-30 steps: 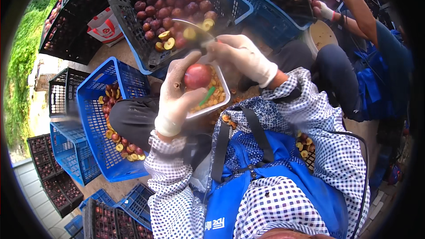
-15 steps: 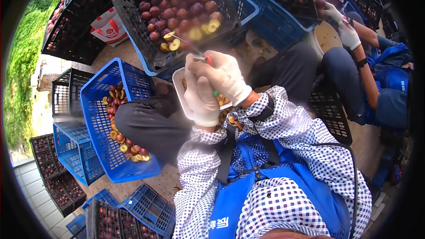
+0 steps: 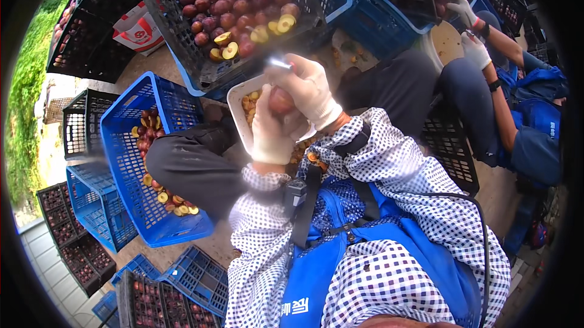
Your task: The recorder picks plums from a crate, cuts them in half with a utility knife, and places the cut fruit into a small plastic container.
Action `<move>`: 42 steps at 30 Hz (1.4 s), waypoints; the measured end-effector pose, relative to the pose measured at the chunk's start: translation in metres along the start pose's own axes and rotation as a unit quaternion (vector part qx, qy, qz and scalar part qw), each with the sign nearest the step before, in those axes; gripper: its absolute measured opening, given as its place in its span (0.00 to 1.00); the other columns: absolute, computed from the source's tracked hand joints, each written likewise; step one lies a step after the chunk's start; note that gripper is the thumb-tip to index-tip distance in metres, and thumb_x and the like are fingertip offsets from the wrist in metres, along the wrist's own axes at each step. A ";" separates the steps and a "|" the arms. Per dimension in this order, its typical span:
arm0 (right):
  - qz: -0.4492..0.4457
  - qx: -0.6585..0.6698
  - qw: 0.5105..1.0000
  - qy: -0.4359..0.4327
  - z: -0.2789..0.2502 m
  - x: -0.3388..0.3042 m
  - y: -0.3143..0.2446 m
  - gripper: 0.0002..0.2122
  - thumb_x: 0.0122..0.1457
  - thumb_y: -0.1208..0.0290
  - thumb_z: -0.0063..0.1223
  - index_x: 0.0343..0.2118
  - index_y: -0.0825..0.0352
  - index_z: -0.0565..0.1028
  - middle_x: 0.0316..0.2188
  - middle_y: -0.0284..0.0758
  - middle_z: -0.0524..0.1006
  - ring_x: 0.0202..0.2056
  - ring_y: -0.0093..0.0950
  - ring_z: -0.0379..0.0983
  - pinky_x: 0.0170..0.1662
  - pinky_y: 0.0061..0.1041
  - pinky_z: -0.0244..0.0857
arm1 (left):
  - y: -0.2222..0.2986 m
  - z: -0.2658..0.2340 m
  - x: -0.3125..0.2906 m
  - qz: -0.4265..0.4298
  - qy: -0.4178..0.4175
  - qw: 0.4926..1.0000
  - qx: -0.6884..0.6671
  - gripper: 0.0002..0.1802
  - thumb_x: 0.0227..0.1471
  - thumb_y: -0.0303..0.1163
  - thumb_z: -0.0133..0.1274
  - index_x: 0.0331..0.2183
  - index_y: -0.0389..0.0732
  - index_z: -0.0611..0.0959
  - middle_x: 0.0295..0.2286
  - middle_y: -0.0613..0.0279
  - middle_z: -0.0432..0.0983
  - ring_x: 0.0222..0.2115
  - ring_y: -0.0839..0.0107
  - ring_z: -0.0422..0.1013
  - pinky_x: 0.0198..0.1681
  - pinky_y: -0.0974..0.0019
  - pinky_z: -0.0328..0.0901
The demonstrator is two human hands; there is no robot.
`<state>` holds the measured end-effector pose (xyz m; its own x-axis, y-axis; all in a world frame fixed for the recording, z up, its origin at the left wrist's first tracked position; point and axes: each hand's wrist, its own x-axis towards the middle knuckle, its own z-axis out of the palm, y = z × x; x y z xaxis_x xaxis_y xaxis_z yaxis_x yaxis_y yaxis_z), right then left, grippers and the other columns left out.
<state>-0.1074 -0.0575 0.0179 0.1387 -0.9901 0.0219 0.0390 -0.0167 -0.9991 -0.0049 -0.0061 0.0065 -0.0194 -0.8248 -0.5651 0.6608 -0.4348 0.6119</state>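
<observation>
Your left hand [image 3: 271, 139] curled round plum [image 3: 281, 102], right hand [image 3: 315, 88] closed on knife [image 3: 281, 63]; point it toward eleven o'clock, away from yourself.

The brown floor [image 3: 139, 69] carries a large blue crate [image 3: 188, 227], with another blue crate [image 3: 100, 203] just to its left and a low blue crate [image 3: 198, 279] below. Yellowish scraps [image 3: 347, 57] lie scattered farther off.
</observation>
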 end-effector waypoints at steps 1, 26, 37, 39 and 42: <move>0.046 0.065 0.996 0.032 0.001 0.001 0.007 0.13 0.56 0.61 0.62 0.26 0.68 0.76 0.20 0.29 0.73 0.26 0.16 0.66 0.29 0.22 0.64 | 0.000 -0.003 0.003 -0.036 0.003 0.999 -0.018 0.21 0.63 0.52 0.46 0.47 0.46 0.74 0.31 0.61 0.73 0.33 0.69 0.75 0.38 0.68 0.74; 0.226 0.315 0.900 0.201 -0.021 0.048 0.016 0.15 0.61 0.56 0.58 0.31 0.66 0.77 0.26 0.33 0.78 0.29 0.26 0.76 0.31 0.25 0.71 | 0.003 -0.025 0.062 0.116 0.000 0.982 0.146 0.26 0.64 0.46 0.48 0.54 0.37 0.75 0.33 0.60 0.78 0.27 0.76 0.71 0.27 0.74 0.66; -0.039 0.139 0.988 -0.054 -0.004 0.097 -0.090 0.21 0.64 0.49 0.54 0.33 0.67 0.78 0.21 0.29 0.77 0.15 0.13 0.66 0.16 0.14 0.57 | 0.080 -0.044 0.223 0.327 0.073 0.754 0.565 0.20 0.58 0.44 0.53 0.43 0.37 0.80 0.36 0.49 0.81 0.40 0.55 0.77 0.44 0.57 0.70; 0.026 0.009 1.000 -0.014 -0.054 0.088 -0.078 0.25 0.68 0.46 0.43 0.32 0.67 0.77 0.21 0.30 0.75 0.14 0.15 0.62 0.17 0.15 0.55 | 0.107 -0.034 0.235 0.328 0.162 0.646 0.670 0.20 0.51 0.41 0.58 0.40 0.36 0.82 0.38 0.46 0.80 0.42 0.49 0.76 0.47 0.55 0.68; 0.057 0.057 0.996 0.044 -0.098 0.078 -0.030 0.25 0.66 0.48 0.49 0.33 0.71 0.76 0.23 0.34 0.75 0.13 0.15 0.61 0.18 0.15 0.55 | 0.130 -0.056 0.289 0.422 0.191 0.520 0.718 0.25 0.49 0.38 0.56 0.49 0.39 0.79 0.48 0.46 0.75 0.49 0.48 0.71 0.51 0.51 0.67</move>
<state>-0.1944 -0.1483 0.0460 0.0609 -0.9931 -0.1004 0.1405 0.1081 -0.9842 0.1172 -0.2810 -0.1083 0.1552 -0.9277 0.3394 -0.9332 -0.0250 0.3584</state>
